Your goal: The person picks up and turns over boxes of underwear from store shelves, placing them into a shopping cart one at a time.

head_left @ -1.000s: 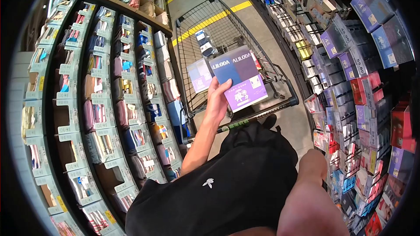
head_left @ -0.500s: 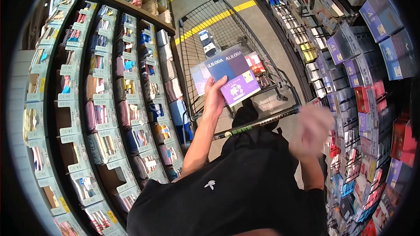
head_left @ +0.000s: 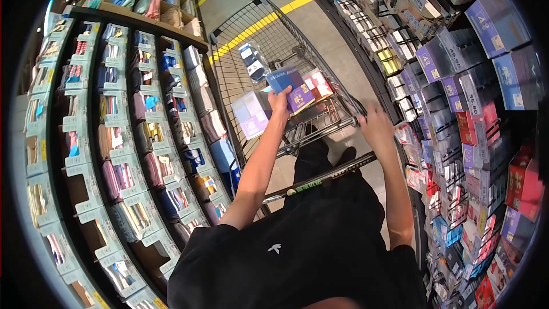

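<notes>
My left hand (head_left: 279, 102) is closed on a flat blue and purple package (head_left: 299, 96), holding it low inside the shopping cart (head_left: 255, 137). Beside it lie a pale lilac package (head_left: 250, 115), a dark blue and white pack (head_left: 252, 63) and a red and white package (head_left: 318, 84). My right hand (head_left: 376, 127), slightly blurred, is at the cart's near right corner with its fingers apart. Whether it touches the rim cannot be made out.
A rack of boxed folded textiles (head_left: 123, 180) runs along the left. On the right, hanging packages (head_left: 483, 57) fill a display. The cart's handle bar (head_left: 326, 177) crosses in front of my body. Bins of bagged goods (head_left: 140, 0) stand farther off.
My left hand has lowered the package forward into the cart, tilting it. My right hand has moved up and left to the cart's corner. The view has shifted slightly.
</notes>
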`<state>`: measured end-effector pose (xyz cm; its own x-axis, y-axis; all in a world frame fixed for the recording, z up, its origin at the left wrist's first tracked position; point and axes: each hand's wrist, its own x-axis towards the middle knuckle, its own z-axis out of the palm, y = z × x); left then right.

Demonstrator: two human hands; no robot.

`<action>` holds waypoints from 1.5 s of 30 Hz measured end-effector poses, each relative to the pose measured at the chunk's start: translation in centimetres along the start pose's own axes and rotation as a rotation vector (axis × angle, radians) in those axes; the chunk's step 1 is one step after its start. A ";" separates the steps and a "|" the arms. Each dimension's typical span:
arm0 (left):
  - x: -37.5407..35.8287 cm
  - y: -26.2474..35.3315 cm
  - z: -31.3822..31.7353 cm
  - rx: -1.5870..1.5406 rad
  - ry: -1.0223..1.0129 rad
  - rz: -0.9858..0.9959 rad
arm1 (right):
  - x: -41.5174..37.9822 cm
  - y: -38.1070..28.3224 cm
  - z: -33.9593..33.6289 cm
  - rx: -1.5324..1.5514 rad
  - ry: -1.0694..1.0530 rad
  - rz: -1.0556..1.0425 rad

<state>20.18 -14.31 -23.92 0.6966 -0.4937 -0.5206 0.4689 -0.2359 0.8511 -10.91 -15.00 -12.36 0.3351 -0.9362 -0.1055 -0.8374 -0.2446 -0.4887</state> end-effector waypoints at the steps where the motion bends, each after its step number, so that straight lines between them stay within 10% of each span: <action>1: 2.0 -1.3 0.0 -0.003 0.010 -0.030 | -0.8 0.1 -0.6 0.006 -0.008 0.054; 30: 19.5 -21.0 1.6 -0.113 -0.253 -0.272 | 0.1 -0.7 -0.2 0.011 -0.241 0.289; 45: 23.0 -26.9 0.5 0.474 -0.099 -0.180 | 0.1 -0.1 -0.3 0.097 -0.257 0.315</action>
<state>23.31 -19.74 -58.75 0.5621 -0.4820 -0.6721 0.2631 -0.6662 0.6978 -10.89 -15.14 -12.03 0.1767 -0.8650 -0.4697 -0.8758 0.0796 -0.4761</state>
